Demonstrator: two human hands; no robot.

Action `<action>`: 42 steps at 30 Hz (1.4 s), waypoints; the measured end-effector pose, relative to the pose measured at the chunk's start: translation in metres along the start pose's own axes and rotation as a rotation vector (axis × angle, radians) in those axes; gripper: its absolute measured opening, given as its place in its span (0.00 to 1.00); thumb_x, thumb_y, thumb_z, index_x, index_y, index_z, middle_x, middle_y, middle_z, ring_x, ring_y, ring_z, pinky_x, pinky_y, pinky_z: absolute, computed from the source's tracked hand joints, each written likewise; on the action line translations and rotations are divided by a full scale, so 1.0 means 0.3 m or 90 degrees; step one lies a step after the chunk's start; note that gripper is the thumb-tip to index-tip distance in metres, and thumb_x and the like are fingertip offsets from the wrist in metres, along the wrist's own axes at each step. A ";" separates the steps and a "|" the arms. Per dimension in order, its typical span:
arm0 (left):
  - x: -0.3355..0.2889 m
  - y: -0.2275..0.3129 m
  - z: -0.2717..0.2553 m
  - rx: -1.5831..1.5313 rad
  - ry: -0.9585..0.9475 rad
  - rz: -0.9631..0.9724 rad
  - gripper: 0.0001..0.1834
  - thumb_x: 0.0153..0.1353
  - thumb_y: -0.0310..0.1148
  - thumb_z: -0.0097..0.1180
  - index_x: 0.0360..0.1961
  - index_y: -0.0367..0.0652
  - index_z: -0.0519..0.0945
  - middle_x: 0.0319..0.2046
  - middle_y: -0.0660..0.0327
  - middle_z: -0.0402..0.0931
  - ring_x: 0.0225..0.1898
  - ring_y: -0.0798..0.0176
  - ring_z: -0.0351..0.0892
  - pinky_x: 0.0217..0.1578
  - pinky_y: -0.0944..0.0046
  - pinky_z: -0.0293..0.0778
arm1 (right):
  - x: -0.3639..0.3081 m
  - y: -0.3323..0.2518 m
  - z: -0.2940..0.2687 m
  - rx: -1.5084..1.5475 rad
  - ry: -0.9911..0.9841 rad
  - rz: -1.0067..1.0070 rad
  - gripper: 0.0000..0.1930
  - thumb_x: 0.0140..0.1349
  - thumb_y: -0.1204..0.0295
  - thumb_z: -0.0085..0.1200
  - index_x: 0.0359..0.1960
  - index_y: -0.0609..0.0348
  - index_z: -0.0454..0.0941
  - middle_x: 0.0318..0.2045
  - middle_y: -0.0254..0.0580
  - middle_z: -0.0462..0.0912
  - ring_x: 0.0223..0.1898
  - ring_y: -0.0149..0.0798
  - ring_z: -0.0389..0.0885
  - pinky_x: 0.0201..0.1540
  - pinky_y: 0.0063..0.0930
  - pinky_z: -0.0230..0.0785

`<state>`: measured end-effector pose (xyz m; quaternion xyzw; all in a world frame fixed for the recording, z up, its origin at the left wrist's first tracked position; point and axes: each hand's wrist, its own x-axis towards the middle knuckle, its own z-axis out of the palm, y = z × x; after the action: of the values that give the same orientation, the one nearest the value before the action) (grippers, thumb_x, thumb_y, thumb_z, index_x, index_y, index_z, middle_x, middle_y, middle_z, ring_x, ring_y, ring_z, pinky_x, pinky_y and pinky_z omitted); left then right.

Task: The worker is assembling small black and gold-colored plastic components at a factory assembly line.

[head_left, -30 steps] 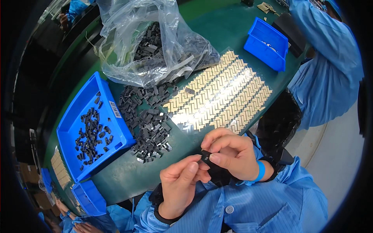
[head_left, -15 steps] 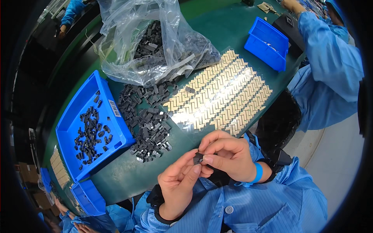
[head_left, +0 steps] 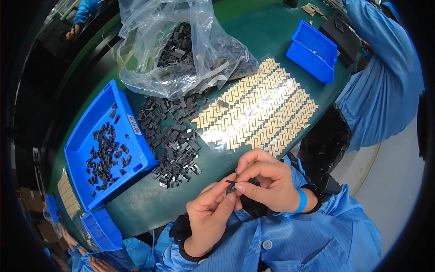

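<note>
A factory assembly workshop is shown. Small black rectangular parts are heaped on a green-topped workbench, beside a shallow blue plastic bin, and a loose blue work smock is worn by a co-worker.

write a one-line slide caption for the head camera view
Left hand and right hand pinch a small black part near a sheet of tan pieces.
</note>
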<state>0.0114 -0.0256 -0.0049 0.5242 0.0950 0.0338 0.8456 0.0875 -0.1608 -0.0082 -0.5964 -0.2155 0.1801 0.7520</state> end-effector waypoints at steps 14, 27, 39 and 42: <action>0.001 0.002 0.005 0.007 0.004 -0.010 0.17 0.56 0.14 0.46 0.49 0.30 0.71 0.35 0.57 0.74 0.27 0.72 0.72 0.27 0.76 0.70 | 0.020 -0.022 -0.013 -0.109 -0.002 -0.058 0.04 0.47 0.80 0.59 0.27 0.63 0.78 0.33 0.39 0.73 0.33 0.30 0.73 0.35 0.21 0.66; 0.012 0.012 0.009 -0.005 -0.016 -0.014 0.18 0.56 0.15 0.46 0.50 0.30 0.71 0.33 0.58 0.73 0.26 0.72 0.70 0.26 0.76 0.68 | 0.023 -0.022 -0.030 0.006 -0.050 0.026 0.04 0.51 0.85 0.55 0.29 0.68 0.77 0.35 0.43 0.70 0.36 0.32 0.74 0.38 0.22 0.73; 0.019 -0.002 -0.003 -0.004 -0.025 -0.015 0.18 0.56 0.14 0.46 0.49 0.33 0.72 0.38 0.55 0.74 0.27 0.72 0.72 0.28 0.75 0.71 | 0.030 -0.038 -0.032 0.108 -0.015 0.051 0.04 0.50 0.82 0.57 0.29 0.67 0.78 0.35 0.41 0.72 0.37 0.30 0.74 0.41 0.21 0.67; 0.014 0.001 0.013 -0.025 -0.005 -0.008 0.17 0.56 0.15 0.47 0.49 0.32 0.72 0.40 0.54 0.74 0.28 0.71 0.72 0.28 0.75 0.71 | 0.028 -0.037 -0.022 0.068 -0.009 0.062 0.04 0.49 0.82 0.57 0.29 0.66 0.79 0.34 0.40 0.73 0.37 0.30 0.73 0.40 0.20 0.66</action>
<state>0.0164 -0.0282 -0.0034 0.5069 0.0941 0.0283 0.8564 0.0982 -0.1641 0.0021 -0.5637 -0.1813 0.2320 0.7717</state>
